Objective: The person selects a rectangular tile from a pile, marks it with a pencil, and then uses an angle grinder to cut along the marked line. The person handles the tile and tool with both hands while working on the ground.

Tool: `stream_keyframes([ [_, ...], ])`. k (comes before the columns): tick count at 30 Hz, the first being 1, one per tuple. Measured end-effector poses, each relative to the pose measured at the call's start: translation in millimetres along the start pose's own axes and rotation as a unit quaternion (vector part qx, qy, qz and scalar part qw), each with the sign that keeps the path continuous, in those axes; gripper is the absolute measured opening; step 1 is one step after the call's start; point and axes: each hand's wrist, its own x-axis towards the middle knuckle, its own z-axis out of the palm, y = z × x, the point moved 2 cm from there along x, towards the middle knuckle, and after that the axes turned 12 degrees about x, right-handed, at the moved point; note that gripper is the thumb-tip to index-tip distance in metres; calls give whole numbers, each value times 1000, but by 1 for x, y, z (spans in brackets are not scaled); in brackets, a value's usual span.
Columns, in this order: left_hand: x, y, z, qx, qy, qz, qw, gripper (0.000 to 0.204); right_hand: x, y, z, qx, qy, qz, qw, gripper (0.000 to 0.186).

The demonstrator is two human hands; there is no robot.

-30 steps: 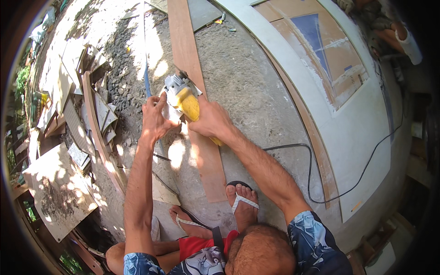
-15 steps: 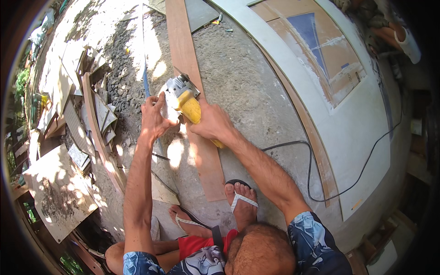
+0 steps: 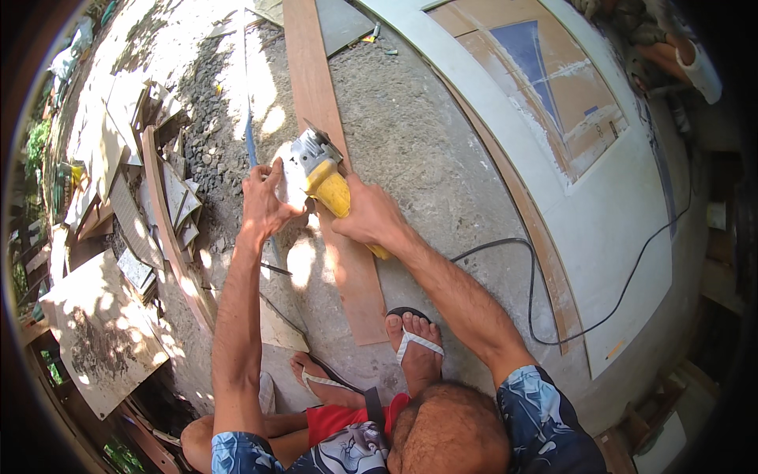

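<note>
My right hand (image 3: 369, 212) is wrapped round the yellow body of an angle grinder (image 3: 328, 186). The grinder's grey metal head points up and away, above a long brown wooden board (image 3: 316, 83) on the ground. Just left of the grinder, my left hand (image 3: 266, 197) has its thumb and fingers curved at a bright, pale patch. Glare hides whether that is a piece in the fingers or sunlit ground. A narrow strip, partly blue (image 3: 251, 142), runs along the ground to my left fingers. The grinder's disc is seen nearly edge-on and is hard to make out.
Broken boards and scraps (image 3: 158, 189) lie heaped on the left beside dark gravel (image 3: 213, 118). A large white panel (image 3: 608, 261) with a brown inset lies at right, a black cable (image 3: 534, 292) crossing it. Another person's leg (image 3: 671, 55) shows at far right. My sandalled feet (image 3: 418, 347) are close below.
The grinder and my right hand have shifted very slightly to the right, and the grinder's head is tilted a little differently. My left hand stays nearly in place.
</note>
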Motion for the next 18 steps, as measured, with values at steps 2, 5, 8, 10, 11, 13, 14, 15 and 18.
stream_keyframes([
  [2,0,-3,2,0,-3,-1,1000,132,-1,1,0,-3,1,0,1000,68],
  [5,1,-4,3,2,-3,3,1000,132,-3,3,-1,-7,4,0,1000,67],
  [8,-1,-2,1,11,0,3,1000,133,-4,6,1,-8,7,-2,1000,66],
  [10,0,3,-2,12,-18,-4,1000,133,-4,9,1,-9,7,-1,1000,66],
  [11,0,6,-6,13,-36,-12,999,133,-5,8,1,-8,6,-1,1000,66],
  [13,2,7,-8,13,-55,-19,998,133,-6,9,0,-8,5,-1,1000,66],
  [14,2,6,-9,14,-54,-19,998,133,-7,9,0,-7,5,-2,1000,67],
  [15,2,6,-9,14,-53,-18,998,133,-7,10,1,-7,4,-2,1000,67],
  [18,2,8,-9,13,-55,-22,998,132,-7,16,4,-2,29,-19,999,64],
])
